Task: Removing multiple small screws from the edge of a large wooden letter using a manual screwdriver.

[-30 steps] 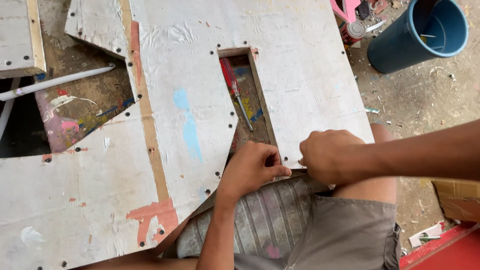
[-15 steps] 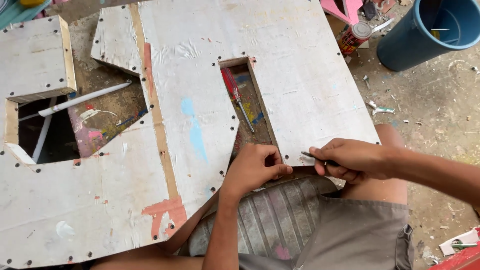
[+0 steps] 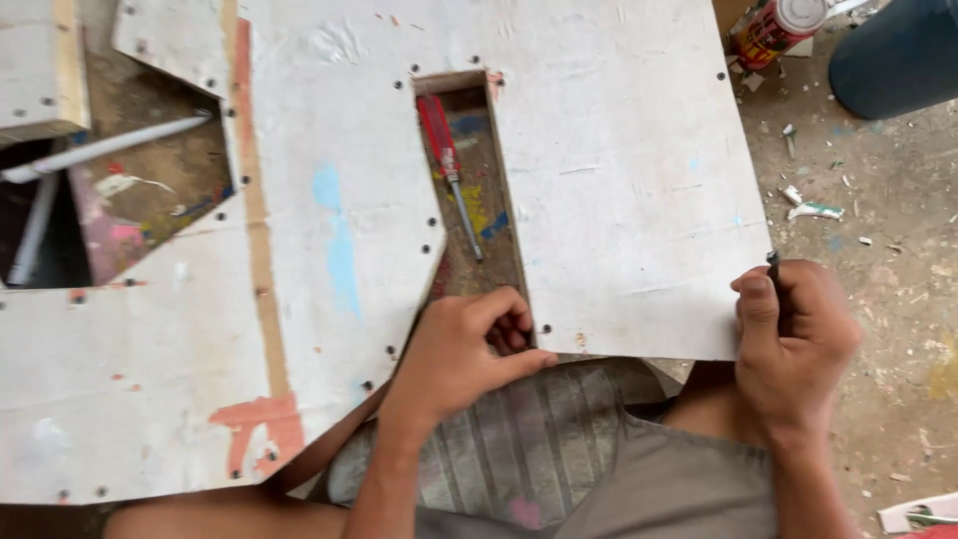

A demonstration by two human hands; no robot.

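A large white cut-out board (image 3: 619,180) lies across my lap, dotted with small screws along its edges. My left hand (image 3: 469,344) grips the board's near edge at the bottom of a narrow slot, fingers curled into the gap. My right hand (image 3: 793,334) is closed around a thin dark tool (image 3: 773,268) whose tip pokes up at the board's right near corner. A red-handled screwdriver (image 3: 447,165) lies inside the slot, on the ground below.
A red and white spray can (image 3: 778,28) and a blue bucket (image 3: 898,50) stand at the back right on dusty ground with scraps. A white pipe (image 3: 100,150) shows through the left opening. A second panel (image 3: 40,60) sits far left.
My right hand has moved right along the board's near edge to its right corner, still gripping the tool. The view has come in closer. My left hand stays at the slot.
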